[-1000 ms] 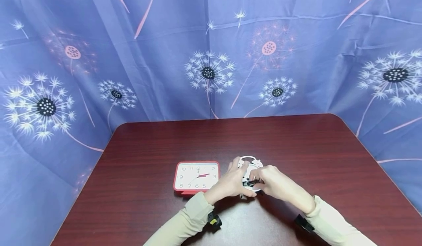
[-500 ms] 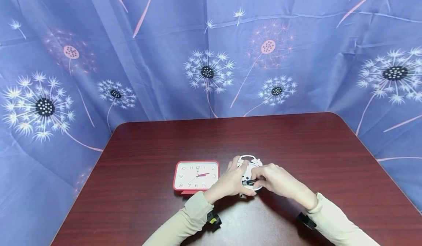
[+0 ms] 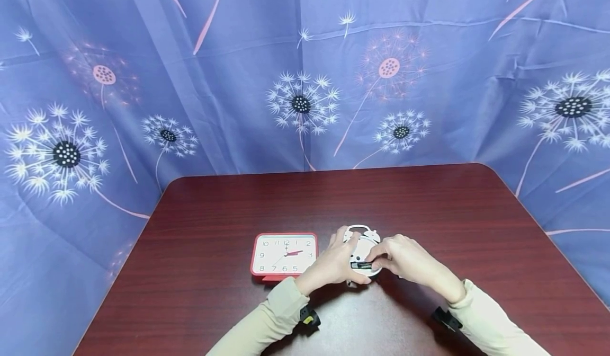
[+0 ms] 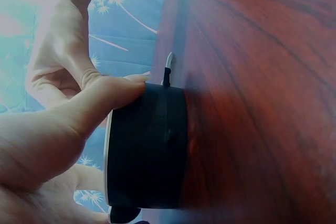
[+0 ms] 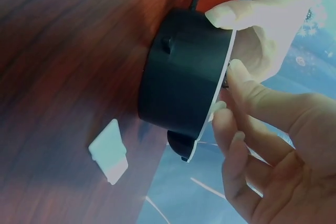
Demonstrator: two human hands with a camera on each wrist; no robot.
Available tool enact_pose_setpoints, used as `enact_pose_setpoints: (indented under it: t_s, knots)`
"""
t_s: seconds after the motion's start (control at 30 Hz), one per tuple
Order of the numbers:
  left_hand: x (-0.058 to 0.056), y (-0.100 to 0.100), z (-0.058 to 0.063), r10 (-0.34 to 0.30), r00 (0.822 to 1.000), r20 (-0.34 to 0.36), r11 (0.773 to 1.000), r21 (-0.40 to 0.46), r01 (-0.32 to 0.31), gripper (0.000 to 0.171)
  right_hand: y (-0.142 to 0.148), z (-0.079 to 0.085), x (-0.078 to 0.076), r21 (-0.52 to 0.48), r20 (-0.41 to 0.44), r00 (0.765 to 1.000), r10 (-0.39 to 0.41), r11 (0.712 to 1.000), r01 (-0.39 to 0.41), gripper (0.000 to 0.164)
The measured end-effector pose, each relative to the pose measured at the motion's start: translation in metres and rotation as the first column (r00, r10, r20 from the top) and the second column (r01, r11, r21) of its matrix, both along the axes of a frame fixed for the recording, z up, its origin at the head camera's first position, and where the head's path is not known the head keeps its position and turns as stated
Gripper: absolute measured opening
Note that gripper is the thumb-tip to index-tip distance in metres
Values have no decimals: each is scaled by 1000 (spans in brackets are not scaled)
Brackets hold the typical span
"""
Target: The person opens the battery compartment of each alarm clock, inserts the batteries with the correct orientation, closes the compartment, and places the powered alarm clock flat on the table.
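Observation:
A white twin-bell alarm clock (image 3: 364,246) lies on its face with its back up; its black side (image 4: 144,145) fills the middle of the left wrist view. My left hand (image 3: 330,264) grips the clock from the left, thumb on the near rim and fingers across the far side. In the back is an uncovered battery slot with a dark battery (image 3: 360,265) in it. My right hand (image 3: 411,260) reaches in from the right, thumb and forefinger pinching at the battery's right end. Fingers partly hide that end.
A red rectangular clock (image 3: 284,256) with a white dial stands just left of my left hand. On the tabletop (image 3: 214,213) beside the white clock lies a small white cover (image 5: 109,150), seen in the right wrist view. A blue dandelion-print curtain (image 3: 238,80) hangs behind the table.
My right hand has shifted slightly right, and more of the battery slot shows. The battery looks flatter in it than a second ago. My left hand and the clock have stayed put.

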State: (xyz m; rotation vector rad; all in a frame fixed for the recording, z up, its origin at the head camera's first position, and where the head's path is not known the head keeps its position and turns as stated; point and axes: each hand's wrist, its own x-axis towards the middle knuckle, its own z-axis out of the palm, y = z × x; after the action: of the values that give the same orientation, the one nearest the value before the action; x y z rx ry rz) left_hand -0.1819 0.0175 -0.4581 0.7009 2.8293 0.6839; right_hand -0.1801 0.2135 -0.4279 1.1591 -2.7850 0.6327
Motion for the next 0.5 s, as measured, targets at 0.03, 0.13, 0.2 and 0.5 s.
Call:
enact_pose_setpoints:
  t_s: [0.03, 0.13, 0.2, 0.5]
  knots:
    - [0, 0, 0, 0, 1000, 0, 1000, 2, 0, 97, 0, 0, 0, 6, -1, 1000, -15, 1000, 15, 13]
    - [0, 0, 0, 0, 1000, -4, 1000, 1, 0, 98, -1, 0, 0, 15, -5, 998, -56, 998, 57, 11]
    - [0, 0, -1, -1, 1000, -7, 1000, 0, 1, 98, -1, -1, 0, 15, -1, 997, -71, 997, 71, 11]
    - [0, 0, 1, 1, 1000, 8, 1000, 1, -1, 99, -1, -3, -1, 2, 7, 997, -79, 997, 79, 15]
